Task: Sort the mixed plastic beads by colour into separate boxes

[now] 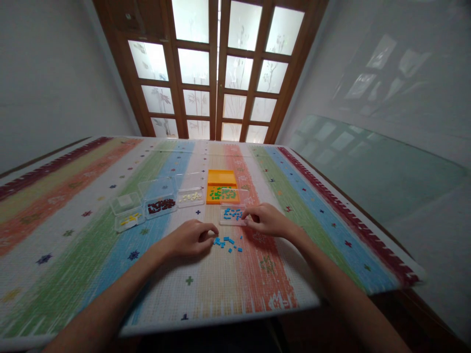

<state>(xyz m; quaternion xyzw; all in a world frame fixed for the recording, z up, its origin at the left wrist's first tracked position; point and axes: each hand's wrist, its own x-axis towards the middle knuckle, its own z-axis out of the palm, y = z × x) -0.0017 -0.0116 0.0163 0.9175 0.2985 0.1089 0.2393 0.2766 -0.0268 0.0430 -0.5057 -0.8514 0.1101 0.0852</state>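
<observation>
Several small blue pieces [230, 241] lie loose on the striped cloth near the table's front. My left hand [192, 238] rests at their left side, thumb and fingers curled together with the tips at the nearest pieces; whether one is pinched is too small to tell. A clear plastic box [222, 221] with an open lid stands just beyond and holds more blue pieces [232, 214]. My right hand [268, 219] is at this box's right end, its fingers bent and closed, with the tips over the blue pieces. What they hold, if anything, is hidden.
Behind stands an open orange box [221, 175] with green pieces [223, 193]. To the left are open clear boxes with cream pieces [190, 197], dark red pieces [161, 205] and yellow pieces [130, 219]. A striped tablecloth [165, 299] covers the table.
</observation>
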